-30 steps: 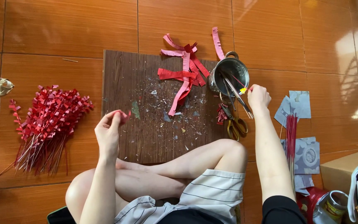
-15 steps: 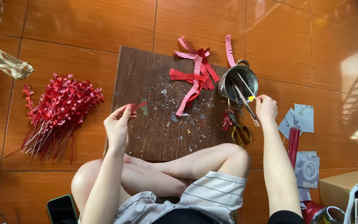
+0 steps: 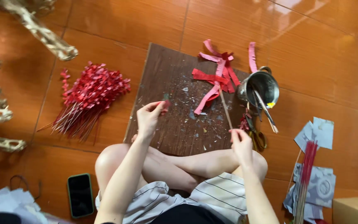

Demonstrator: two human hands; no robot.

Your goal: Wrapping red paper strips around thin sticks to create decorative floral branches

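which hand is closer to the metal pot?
Right. The right hand sits just below and left of the metal pot, pinching a thin stick. The left hand is far left across the wooden board, pinching a red scrap.

At nine o'clock we see a bundle of red paper flowers; at seven a dark phone; at three grey paper sheets on the floor.
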